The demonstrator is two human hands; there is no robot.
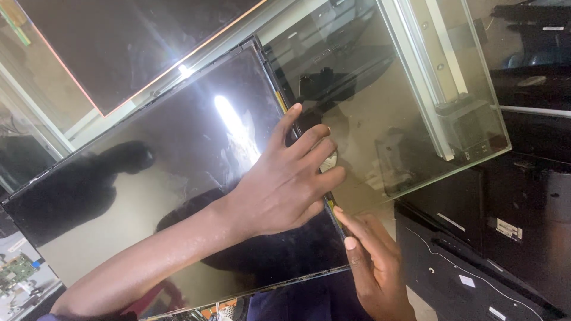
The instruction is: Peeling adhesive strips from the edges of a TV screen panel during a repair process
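A large dark, glossy display panel point(148, 196) lies tilted in front of me, reflecting a ceiling light. My left hand point(291, 178) rests flat on its right part, fingers spread and reaching over the right edge. My right hand point(375, 267) is at the panel's lower right corner, its fingertips touching the yellowish edge strip point(329, 205). Neither hand is closed around anything. To the right of the panel sits a tinted glass sheet point(380, 89), under my left fingertips.
Another dark panel point(131, 47) with a thin orange edge leans at the top left. Black casings and boxes point(505, 232) with white stickers are at the right. A green circuit board point(18, 270) lies at the lower left. A metal rail point(428, 77) shows through the glass.
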